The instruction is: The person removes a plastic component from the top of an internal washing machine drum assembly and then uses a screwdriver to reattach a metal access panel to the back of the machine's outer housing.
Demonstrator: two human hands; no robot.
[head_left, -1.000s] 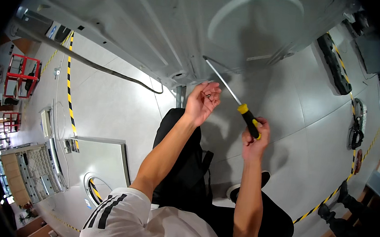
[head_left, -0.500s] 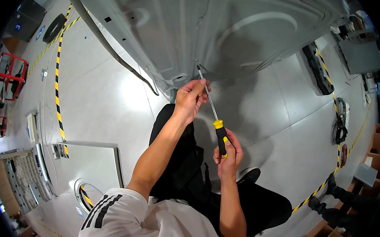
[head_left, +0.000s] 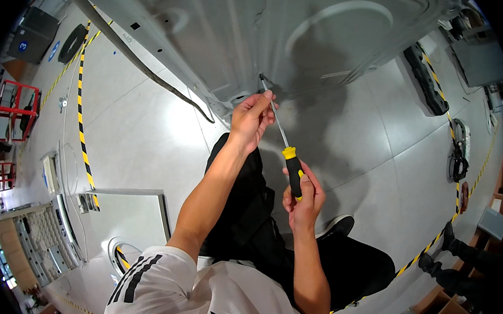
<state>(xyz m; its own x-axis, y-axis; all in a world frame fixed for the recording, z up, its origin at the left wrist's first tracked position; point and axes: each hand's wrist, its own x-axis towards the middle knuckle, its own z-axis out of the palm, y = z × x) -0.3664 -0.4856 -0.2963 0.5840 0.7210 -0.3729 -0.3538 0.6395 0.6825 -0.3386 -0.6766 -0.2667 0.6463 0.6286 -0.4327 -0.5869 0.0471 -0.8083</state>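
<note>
A long screwdriver (head_left: 294, 176) with a black and yellow handle slants up and away from me. My right hand (head_left: 306, 203) is closed round its handle, thumb lying along the side. Farther up, the fingers of my left hand (head_left: 250, 121) pinch the metal shaft close to the tip. The dark tip reaches the lower part of a large grey pressed-metal panel (head_left: 213, 43); whether it sits in a screw cannot be made out. A grey hose (head_left: 144, 68) hangs down the panel's left side, its end left of my left hand.
A flat metal panel with a round opening (head_left: 128, 212) lies at my left. Black-and-yellow tape (head_left: 82, 127) runs along the floor. On the right are a long black part (head_left: 425, 81), a coiled cable (head_left: 458, 163) and another person's legs (head_left: 460, 262). Red racks (head_left: 16, 111) stand far left.
My view has shifted slightly, and the panel sits a little higher in it. Both hands keep the same hold on the screwdriver, whose tip stays at the panel.
</note>
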